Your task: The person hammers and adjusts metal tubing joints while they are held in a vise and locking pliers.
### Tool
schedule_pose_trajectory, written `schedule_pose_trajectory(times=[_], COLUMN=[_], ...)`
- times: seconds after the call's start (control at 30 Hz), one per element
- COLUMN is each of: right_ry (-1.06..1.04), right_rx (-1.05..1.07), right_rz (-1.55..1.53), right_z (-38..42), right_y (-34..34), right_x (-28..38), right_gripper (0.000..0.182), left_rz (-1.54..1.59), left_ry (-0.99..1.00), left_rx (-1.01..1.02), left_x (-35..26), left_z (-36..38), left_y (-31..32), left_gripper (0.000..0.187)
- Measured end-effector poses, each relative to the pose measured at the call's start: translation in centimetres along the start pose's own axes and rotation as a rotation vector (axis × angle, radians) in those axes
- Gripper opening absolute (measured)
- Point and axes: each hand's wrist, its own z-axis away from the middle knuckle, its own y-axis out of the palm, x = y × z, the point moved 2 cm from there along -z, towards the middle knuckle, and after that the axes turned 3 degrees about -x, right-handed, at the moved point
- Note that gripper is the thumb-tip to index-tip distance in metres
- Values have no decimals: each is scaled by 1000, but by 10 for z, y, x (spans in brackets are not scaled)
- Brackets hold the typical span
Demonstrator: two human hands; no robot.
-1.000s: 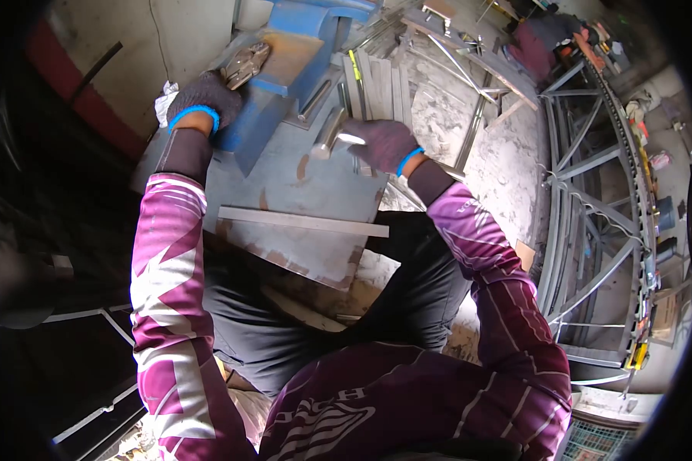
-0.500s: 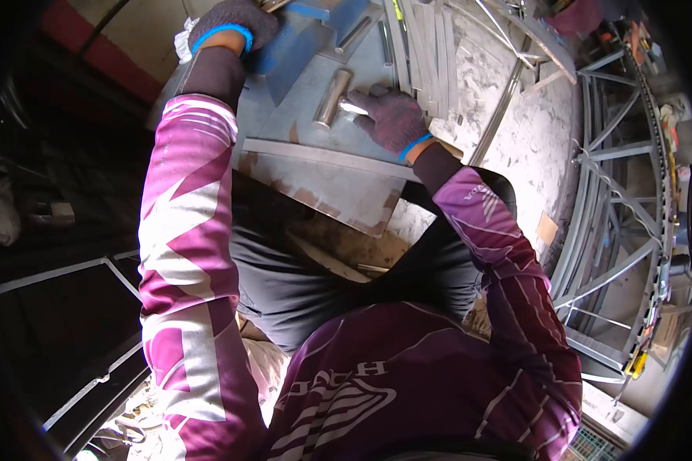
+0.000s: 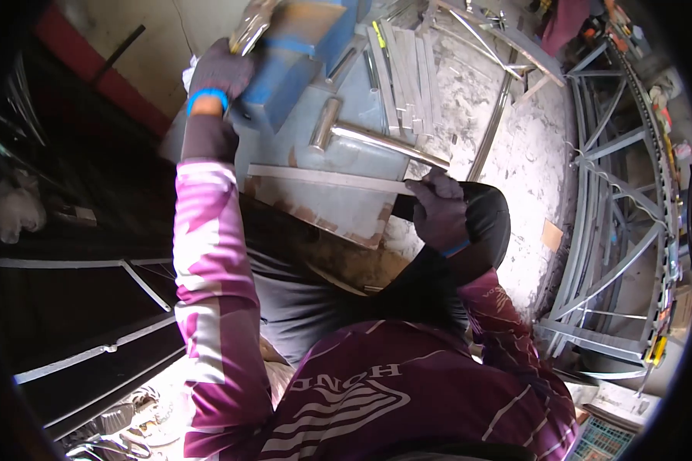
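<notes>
My gloved left hand (image 3: 221,71) is closed around a shiny, motion-blurred metal piece (image 3: 255,27) beside the blue metal block (image 3: 281,88). A steel hammer (image 3: 325,124) lies on the grey metal plate (image 3: 284,146), its handle pointing right and toward me. At the handle's end are the curled fingers of my gloved right hand (image 3: 440,211), close to the right end of a flat metal strip (image 3: 323,178). The exact contact of these fingers is partly hidden.
Several flat metal bars (image 3: 409,81) lie beyond the hammer. A welded steel frame (image 3: 619,207) stands at the right, and dark framework (image 3: 61,263) is at the left. My knees (image 3: 488,219) flank the plate. A pale cardboard piece (image 3: 551,236) lies on the floor.
My right hand has moved from near the hammer head toward me, to the handle's end, baring the handle. The metal piece in my left hand shows more. The view has shifted.
</notes>
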Motion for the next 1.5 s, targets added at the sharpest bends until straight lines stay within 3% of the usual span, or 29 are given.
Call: schedule_pose_trajectory(times=[0.03, 0.07, 0.1, 0.17, 0.2, 0.3, 0.47, 0.53, 0.57, 0.63, 0.67, 0.73, 0.77, 0.87, 0.9, 0.97, 1.03, 1.07, 1.1, 1.17, 1.2, 1.27, 1.33, 1.5], right_ry=[-37, -34, -44, -79, -91, 16, -19, 435, 424, 797, 792, 914, 834, 661, 796, 806, 904, 725, 907, 978, 911, 945, 1056, 1037], right_rx=[34, 11, 73, 132, 128, 215, 172, 292, 289, 455, 447, 206, 183, 36, -70, -65, -77, -21, -41, -96, -46, -97, -35, 55], right_rz=[36, 43, 62, 75, 89, -3, -139, -533, -535, -881, -876, -1007, -1050, -1021, -1470, -1656, -1674, -1341, -1683, -1625, -1688, -1508, -1490, -1495], right_z=[2, 3, 3, 0, -1, -3, 7, 37, 43, 56, 60, 69, 74, 41, 17, -27, -76, -101, -125, -175, -197, -232, -252, -268], right_y=[5, 8, 13, 17, 20, 21, 20, 24, 13, -14, -26, -48, -51, -75, -78, -73, -60, -45, -24, 5, 26, 43, 72, 98], right_x=[-3, -5, -7, -6, -6, -3, -10, -32, -33, -29, -24, -22, -34, -13, 13, 23, 31, 30, 21, 19, 6, 19, 12, 9], right_gripper=[38, 38, 37, 35, 35, 32, 24, 18, 18, 17, 17, 18, 16, 19, 25, 29, 16, 10, 6, 5, 5, 2, 6, 5], left_rz=[136, 217, 391, 662, 766, 895, 1118, 1169, 1149, 1160, 1189, 1270, 1331, 1369, 1370, 1310, 1295, 1280, 1277, 1281, 1277, 1213, 1200, 1175], left_ry=[-18, -57, -122, -123, -210, -296, -273, -261, -282, -312, -326, -277, -300, -316, -310, -340, -331, -324, -325, -343, -340, -317, -329, -328], left_rx=[-11, -130, -130, -355, -403, -395, -471, -489, -484, -475, -474, -495, -541, -540, -538, -499, -484, -472, -456, -451, -441, -410, -398, -408], left_x=[31, -12, -6, 16, 19, 36, 44, 51, 51, 49, 47, 51, 49, 48, 49, 51, 51, 50, 50, 50, 50, 50, 46, 36], left_z=[-7, 42, 60, 90, 109, 120, 116, 116, 117, 119, 121, 119, 119, 119, 119, 118, 116, 117, 117, 115, 115, 115, 117, 116], left_y=[15, -21, -23, -7, -1, 1, -10, -11, -14, -20, -23, -23, -23, -25, -25, -23, -20, -17, -14, -10, -8, -6, -5, 0], left_gripper=[45, 41, 37, 26, 11, 11, 10, 10, 10, 11, 13, 18, 11, 10, 10, 10, 9, 8, 8, 7, 7, 8, 9, 10])
